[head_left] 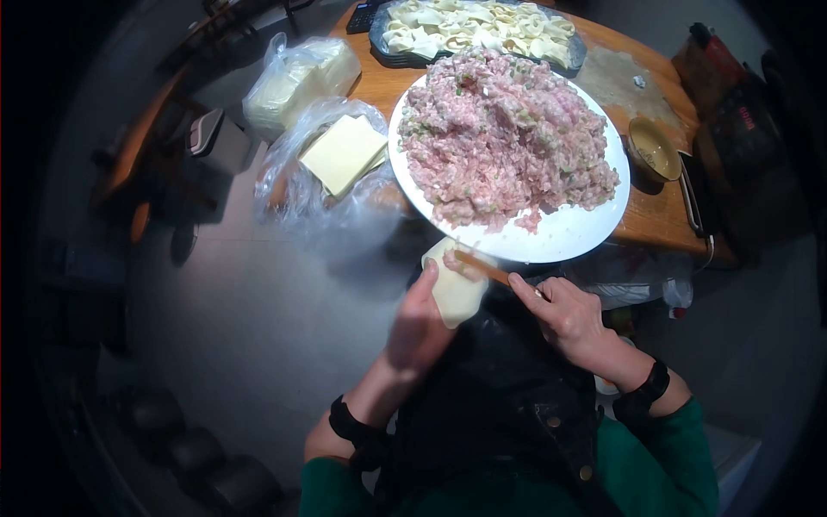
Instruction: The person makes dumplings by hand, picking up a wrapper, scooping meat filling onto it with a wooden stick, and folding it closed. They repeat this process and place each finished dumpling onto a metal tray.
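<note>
A pale dough wrapper (457, 297) lies across my left hand (417, 323), whose thumb rests on its left edge. My right hand (564, 315) is closed around a flat wooden stick (484, 267), its tip touching a small dab of pink filling near the top of the wrapper. Just beyond both hands, a large white plate (564, 239) holds a big mound of minced meat (508, 138) flecked with green. To the left of the plate, a stack of square wrappers (343, 155) sits on an opened clear plastic bag (297, 194).
At the table's far side, a dark tray (379, 45) holds many folded dumplings (474, 26). A tied plastic bag (301, 82) stands at the back left. On the right are a small brown bowl (655, 148) and a dark phone-like object (696, 194) at the table edge.
</note>
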Demonstrator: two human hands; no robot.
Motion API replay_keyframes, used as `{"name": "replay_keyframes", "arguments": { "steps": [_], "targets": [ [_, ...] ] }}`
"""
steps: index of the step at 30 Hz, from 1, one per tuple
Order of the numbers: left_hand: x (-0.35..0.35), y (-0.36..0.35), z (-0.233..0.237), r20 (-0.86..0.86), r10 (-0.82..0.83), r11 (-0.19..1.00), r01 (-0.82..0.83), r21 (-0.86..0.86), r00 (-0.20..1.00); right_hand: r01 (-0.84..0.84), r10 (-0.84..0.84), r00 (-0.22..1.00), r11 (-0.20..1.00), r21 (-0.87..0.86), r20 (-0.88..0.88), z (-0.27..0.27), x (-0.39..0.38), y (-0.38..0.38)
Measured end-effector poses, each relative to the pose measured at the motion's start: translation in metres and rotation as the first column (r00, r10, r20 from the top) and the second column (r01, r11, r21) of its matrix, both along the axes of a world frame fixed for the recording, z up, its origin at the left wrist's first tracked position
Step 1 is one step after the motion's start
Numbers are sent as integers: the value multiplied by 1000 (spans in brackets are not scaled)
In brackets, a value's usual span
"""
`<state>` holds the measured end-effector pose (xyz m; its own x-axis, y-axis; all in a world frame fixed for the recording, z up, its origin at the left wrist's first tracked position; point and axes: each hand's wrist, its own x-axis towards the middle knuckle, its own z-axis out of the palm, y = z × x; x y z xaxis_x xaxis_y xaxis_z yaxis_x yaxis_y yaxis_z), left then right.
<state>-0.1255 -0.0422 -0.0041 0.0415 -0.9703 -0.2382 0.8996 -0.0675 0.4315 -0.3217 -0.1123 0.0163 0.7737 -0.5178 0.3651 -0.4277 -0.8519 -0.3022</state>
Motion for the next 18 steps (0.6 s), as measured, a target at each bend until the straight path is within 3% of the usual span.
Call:
{"name": "replay_keyframes", "arguments": {
  "steps": [3,5,6,7,9,12,13,14,15,17,18],
  "targets": [
    [7,7,-1,16,-22,1000,22,15,1000,-55,57,993,998,23,-103,4,-21,-5],
    [10,13,5,-10,-26,999,26,31,1000,-135,80,978,948,288,193,10,-29,-13],
    [12,16,5,-7,-23,999,23,33,1000,-140,38,976,864,483,214,23,-28,-13],
    [15,19,4,-19,-39,999,39,-33,999,-141,37,975,864,483,218,27,-25,-14],
    [14,17,14,-24,-61,993,59,-106,998,-233,78,967,651,722,241,35,-15,-17],
    [13,-1,37,143,6,998,4,-68,990,-240,49,966,542,805,255,54,5,-26],
    [19,-7,33,108,-17,969,43,-243,994,-225,31,971,466,856,239,60,9,-29],
    [23,-14,33,77,-47,908,75,-412,996,-254,52,963,494,832,263,63,12,-32],
    [24,-19,39,85,-47,904,79,-421,995,-259,54,962,502,825,269,65,14,-33],
    [23,-28,53,139,-24,803,102,-588,990,-379,174,898,772,510,404,67,17,-37],
    [25,-34,54,124,-43,720,117,-684,991,-380,176,897,777,502,406,66,17,-38]
  ]
}}
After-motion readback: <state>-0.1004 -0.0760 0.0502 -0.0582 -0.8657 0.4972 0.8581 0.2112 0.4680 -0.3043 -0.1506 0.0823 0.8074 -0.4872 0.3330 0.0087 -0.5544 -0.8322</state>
